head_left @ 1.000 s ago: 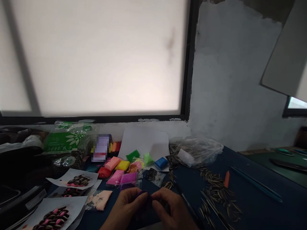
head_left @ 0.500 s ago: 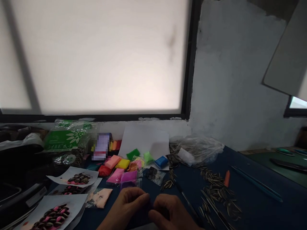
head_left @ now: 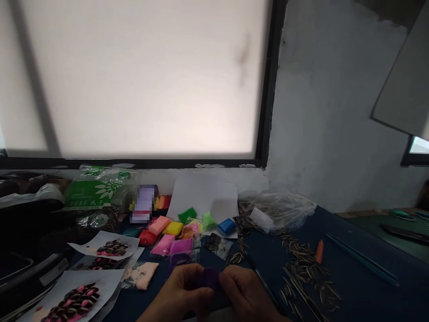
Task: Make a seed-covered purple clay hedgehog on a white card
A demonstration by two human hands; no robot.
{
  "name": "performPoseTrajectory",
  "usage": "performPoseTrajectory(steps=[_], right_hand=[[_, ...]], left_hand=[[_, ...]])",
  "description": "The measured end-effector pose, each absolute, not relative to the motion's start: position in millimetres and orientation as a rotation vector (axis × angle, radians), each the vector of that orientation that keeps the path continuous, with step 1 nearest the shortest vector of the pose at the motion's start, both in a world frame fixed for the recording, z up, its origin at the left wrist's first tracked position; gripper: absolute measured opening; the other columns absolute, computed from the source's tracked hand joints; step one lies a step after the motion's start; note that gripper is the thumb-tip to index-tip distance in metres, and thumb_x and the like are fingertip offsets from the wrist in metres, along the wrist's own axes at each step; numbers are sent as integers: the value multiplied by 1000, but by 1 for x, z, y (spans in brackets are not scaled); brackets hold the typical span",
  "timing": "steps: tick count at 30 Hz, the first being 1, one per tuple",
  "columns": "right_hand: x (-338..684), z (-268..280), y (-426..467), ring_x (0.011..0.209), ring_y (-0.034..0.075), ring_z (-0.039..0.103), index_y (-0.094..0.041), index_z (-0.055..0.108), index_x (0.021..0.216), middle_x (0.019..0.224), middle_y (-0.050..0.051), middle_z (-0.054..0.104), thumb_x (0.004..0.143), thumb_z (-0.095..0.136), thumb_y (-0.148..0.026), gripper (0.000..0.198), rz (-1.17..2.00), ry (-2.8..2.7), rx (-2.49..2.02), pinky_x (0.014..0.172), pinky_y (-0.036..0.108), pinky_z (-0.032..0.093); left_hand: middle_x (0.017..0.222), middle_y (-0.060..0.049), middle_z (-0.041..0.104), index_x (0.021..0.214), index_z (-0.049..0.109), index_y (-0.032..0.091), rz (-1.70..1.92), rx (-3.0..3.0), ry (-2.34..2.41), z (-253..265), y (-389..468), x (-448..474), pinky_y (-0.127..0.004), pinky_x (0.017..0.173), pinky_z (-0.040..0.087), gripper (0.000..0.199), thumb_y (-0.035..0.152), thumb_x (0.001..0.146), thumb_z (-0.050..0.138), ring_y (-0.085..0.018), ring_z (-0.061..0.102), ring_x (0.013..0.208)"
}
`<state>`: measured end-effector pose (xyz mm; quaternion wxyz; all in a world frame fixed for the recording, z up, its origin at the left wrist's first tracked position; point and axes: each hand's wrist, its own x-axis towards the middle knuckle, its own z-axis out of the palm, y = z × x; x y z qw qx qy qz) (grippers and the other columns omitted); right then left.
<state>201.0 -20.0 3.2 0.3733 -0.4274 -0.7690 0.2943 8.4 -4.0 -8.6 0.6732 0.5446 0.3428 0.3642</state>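
A small dark purple piece of modelling clay (head_left: 208, 278) is between my two hands, low in the middle of the view. My left hand (head_left: 184, 293) has its thumb and fingers closed around the left side of it. My right hand (head_left: 246, 290) pinches at its right edge, with the fingers bent. Part of the piece is hidden by the fingers. Just behind my left hand lies a purple clay packet (head_left: 181, 259), with a magenta packet (head_left: 182, 245) against it. A dark pen-like stick (head_left: 264, 277) lies beside my right hand.
Sunflower seeds (head_left: 301, 259), an orange crayon-like stick (head_left: 319, 251) and blue tweezers (head_left: 362, 259) lie to the right. At left are paper sheets (head_left: 110, 279) bearing seeds and pink clay. Several clay packets (head_left: 172, 229), a white sheet (head_left: 201, 192) and seed bags (head_left: 85, 194) stand behind.
My left hand has turned and spread somewhat, and the purple clay now shows between my hands. My right hand's fingers have moved to its edge. The view has shifted slightly.
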Motion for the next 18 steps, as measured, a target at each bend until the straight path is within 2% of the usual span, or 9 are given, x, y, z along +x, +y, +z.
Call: performPoseTrajectory(steps=[4, 7, 10, 12, 15, 18], right_hand=[[201, 5, -19, 60, 15, 47, -19, 54, 70, 64, 0, 51, 93, 47, -59, 47, 816, -1953, -1097, 54, 26, 31], [201, 7, -20, 57, 14, 43, -20, 49, 65, 60, -2, 45, 92, 47, -58, 47, 838, -1943, -1105, 51, 26, 30], [201, 10, -20, 53, 13, 39, -21, 46, 63, 56, -3, 40, 93, 43, -58, 48, 829, -1910, -1127, 48, 25, 28], [201, 12, -21, 56, 15, 47, -19, 57, 72, 61, -1, 49, 93, 46, -54, 43, 821, -1882, -1114, 51, 25, 34], [202, 14, -23, 72, 19, 61, -17, 68, 95, 81, 6, 65, 89, 56, -46, 32, 847, -1846, -1049, 62, 27, 44], [202, 12, -24, 73, 20, 64, -17, 72, 84, 78, 6, 67, 89, 59, -38, 26, 867, -1854, -1010, 65, 27, 46]], left_hand=[[45, 7, 57, 71, 61, 17, 811, 1234, 769, -18, -1, 14, -18, 39, 35, 39, 37, 53, 90, -7, 45, 35], [47, 10, 57, 74, 58, 18, 832, 1235, 750, -15, -2, 15, -16, 40, 33, 37, 28, 54, 88, -4, 41, 36], [54, 8, 60, 79, 57, 18, 843, 1234, 718, -9, -3, 11, -16, 41, 32, 37, 28, 59, 87, -4, 42, 40], [52, 8, 59, 78, 57, 18, 839, 1233, 703, -8, -2, 10, -16, 41, 31, 37, 31, 60, 87, -5, 41, 40], [47, 9, 55, 74, 57, 18, 823, 1234, 689, -13, 1, 11, -16, 38, 28, 41, 35, 55, 90, -4, 38, 37], [48, 8, 56, 71, 58, 17, 818, 1243, 674, -19, 2, 14, -16, 38, 27, 42, 38, 53, 91, -4, 38, 36]])
